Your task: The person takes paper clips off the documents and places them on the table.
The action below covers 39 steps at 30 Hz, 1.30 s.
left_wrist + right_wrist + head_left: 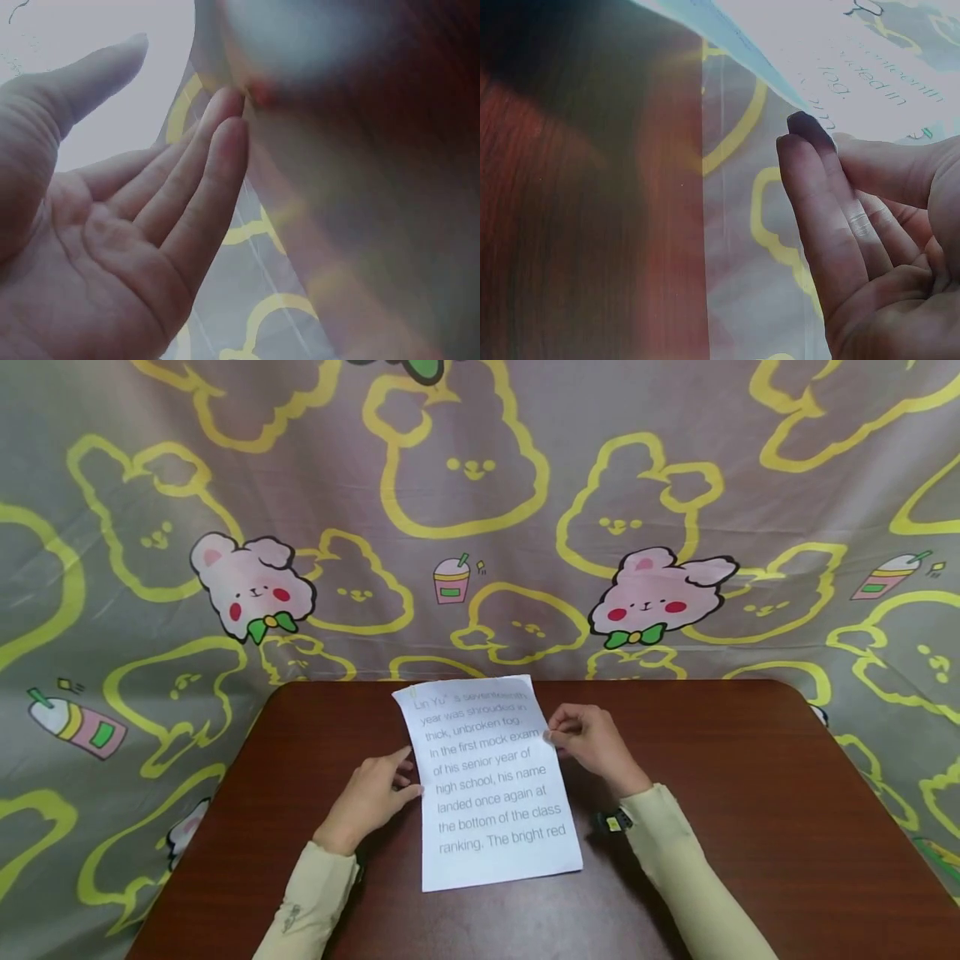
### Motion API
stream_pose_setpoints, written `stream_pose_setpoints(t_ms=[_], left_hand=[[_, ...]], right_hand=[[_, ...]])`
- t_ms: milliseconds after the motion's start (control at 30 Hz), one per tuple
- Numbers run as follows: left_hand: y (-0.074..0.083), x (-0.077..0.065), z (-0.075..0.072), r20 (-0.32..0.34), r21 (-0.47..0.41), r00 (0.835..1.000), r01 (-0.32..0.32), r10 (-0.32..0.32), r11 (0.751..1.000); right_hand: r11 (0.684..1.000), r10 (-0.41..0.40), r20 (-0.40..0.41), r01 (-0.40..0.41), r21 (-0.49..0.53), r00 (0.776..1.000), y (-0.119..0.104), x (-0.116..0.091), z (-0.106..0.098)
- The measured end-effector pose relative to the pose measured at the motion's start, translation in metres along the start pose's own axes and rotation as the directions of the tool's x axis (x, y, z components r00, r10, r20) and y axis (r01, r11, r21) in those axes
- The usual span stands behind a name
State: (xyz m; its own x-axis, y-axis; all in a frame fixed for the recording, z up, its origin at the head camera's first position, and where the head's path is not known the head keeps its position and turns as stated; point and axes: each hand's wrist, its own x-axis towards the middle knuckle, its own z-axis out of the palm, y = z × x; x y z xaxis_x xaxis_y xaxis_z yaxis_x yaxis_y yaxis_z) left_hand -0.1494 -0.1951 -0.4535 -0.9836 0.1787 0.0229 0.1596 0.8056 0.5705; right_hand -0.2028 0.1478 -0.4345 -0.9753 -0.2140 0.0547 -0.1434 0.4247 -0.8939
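While the right hand [596, 742] pinches the right edge of a printed paper sheet [487, 785], the left hand [371, 797] has its thumb and forefinger at the left edge, lower in the frame. The right grip is narrow, thumb against fingers with the paper between; the left grip is wide, its fingers nearly straight in the left wrist view. The sheet stands at the centre of the head view, over the dark red-brown table [750, 810] (whether its lower edge rests there, I cannot tell).

Its grey print reads: "Lin Yu" s seventeenth year was shrouded in thick, unbroken fog. In the first mock exam of his senior year of high school, his name landed once again at the bottom of the class ranking. The bright red", where the page stops.

Across the upper frame spreads a curtain [517, 560] printed with yellow outlines, pink rabbit heads and lidded cups. Beside the right cuff, right of the sheet, shows a small dark device [613, 822] with a yellowish patch, too small to read.
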Motion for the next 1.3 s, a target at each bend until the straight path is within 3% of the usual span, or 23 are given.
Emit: stream_pose_setpoints(t_ms=[233,433,600,767,1033,1300], left_hand=[[-0.001,0.002,-0.005,-0.088,-0.166,0.996,-0.012,-0.003,0.986],[0.004,0.003,-0.012,-0.166,-0.339,0.986,-0.048,-0.009,0.939],[0.009,0.003,-0.016,-0.217,-0.433,0.975,-0.058,-0.041,0.900],[0.013,0.002,-0.021,-0.214,-0.495,0.975,-0.060,-0.054,0.867],[0.019,-0.002,-0.025,-0.189,-0.591,0.982,-0.103,-0.014,0.800],[0.024,-0.004,-0.030,-0.206,-0.597,0.978,-0.134,0.010,0.791]], right_hand=[[0.997,-0.004,0.013,0.003,0.077,1.000,-0.004,-0.001,-0.005],[0.995,-0.031,0.008,0.030,0.100,0.999,-0.008,-0.002,-0.010],[0.989,-0.023,0.017,0.020,0.150,1.000,-0.012,-0.005,-0.015],[0.988,-0.041,0.043,0.035,0.151,0.998,-0.015,-0.009,-0.020],[0.989,-0.093,0.094,0.082,0.122,0.991,-0.018,-0.011,-0.027],[0.992,-0.086,0.114,0.074,0.107,0.990,-0.022,-0.014,-0.034]])
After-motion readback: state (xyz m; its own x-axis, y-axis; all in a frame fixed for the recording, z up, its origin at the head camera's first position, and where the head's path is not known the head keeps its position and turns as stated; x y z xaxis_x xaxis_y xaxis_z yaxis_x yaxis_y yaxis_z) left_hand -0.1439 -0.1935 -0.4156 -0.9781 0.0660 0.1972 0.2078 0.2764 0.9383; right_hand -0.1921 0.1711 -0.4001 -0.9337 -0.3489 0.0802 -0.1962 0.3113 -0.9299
